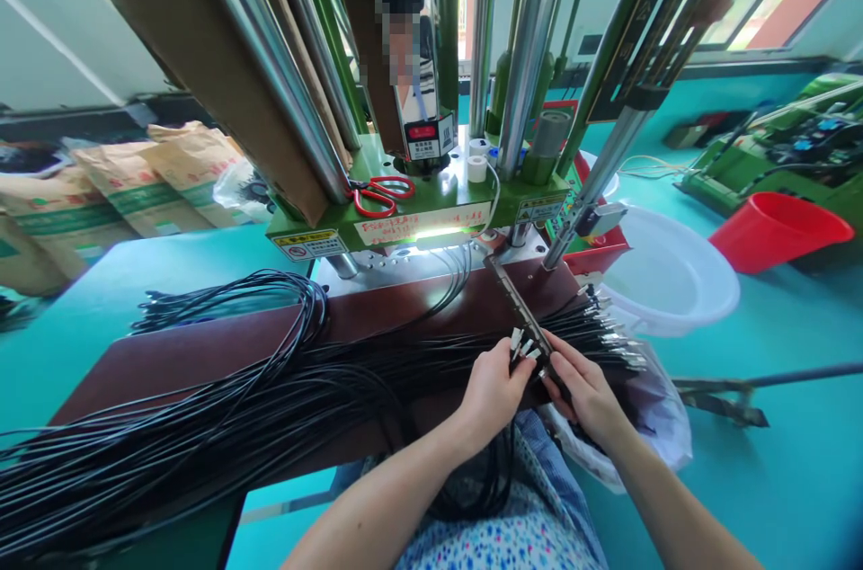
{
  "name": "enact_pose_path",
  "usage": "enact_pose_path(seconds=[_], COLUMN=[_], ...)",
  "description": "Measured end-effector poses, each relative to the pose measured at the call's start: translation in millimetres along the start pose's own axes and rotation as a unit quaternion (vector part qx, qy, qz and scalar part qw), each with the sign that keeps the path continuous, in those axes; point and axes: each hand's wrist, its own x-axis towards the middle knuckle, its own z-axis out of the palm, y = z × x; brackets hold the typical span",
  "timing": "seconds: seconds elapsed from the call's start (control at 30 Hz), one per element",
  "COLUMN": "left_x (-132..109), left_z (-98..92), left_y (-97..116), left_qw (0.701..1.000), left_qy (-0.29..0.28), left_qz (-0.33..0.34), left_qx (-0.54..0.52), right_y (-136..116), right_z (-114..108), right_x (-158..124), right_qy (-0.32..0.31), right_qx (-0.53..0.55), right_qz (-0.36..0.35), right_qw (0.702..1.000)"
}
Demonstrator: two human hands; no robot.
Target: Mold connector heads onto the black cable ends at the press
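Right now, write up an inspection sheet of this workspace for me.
Surface: red-brown table before a green machine; black cables cover much of it.
Things in hand: metal bar, slanting from the machine toward the person; a few cable ends with silvery tips.
Clutter: red-handled scissors on the machine's ledge.
Hands: left hand holds the cable ends; right hand grips the bar's near end.
Cables: piled lengthwise, tips at right.
Surroundings: paper sacks left; white basin and red bucket right.

green press cut off above, black cables before it cut off leftward, blurred print on sacks left of it, metal bar partly hidden by right fingers
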Motion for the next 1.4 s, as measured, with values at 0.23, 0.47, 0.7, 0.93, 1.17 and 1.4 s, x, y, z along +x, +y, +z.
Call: enact_pose_path(seconds=[0.23, 0.47, 0.7, 0.93, 1.17, 1.4], left_x=[-1, 1, 5, 5, -3, -11], left_z=[-5.5, -21.9, -14.8, -18.6, -23.1, -49.1], left_y=[2, 7, 8, 5, 1, 10], left_qw=[0.999, 0.995, 0.997, 0.996, 1.0, 0.927], left_qy=[0.008, 0.066, -0.003, -0.013, -0.007, 0.077], left_qz=[0.009, 0.003, 0.015, -0.001, 0.017, -0.097], left_qx=[-0.05, -0.077, 0.079, 0.084, 0.015, -0.354], right_y=[0, -1, -4, -4, -4, 2], right_z=[2, -6, -6, -6, -2, -10], right_x=[-1, 1, -1, 0, -2, 1], right_qy=[-0.007, -0.001, -0.046, -0.079, -0.068, -0.025], right_qx=[-0.033, 0.065, -0.012, -0.078, -0.084, -0.034], right_qz=[-0.008, 0.007, 0.006, -0.008, -0.024, 0.003], right_qw=[0.999, 0.998, 0.999, 0.994, 0.994, 0.999])
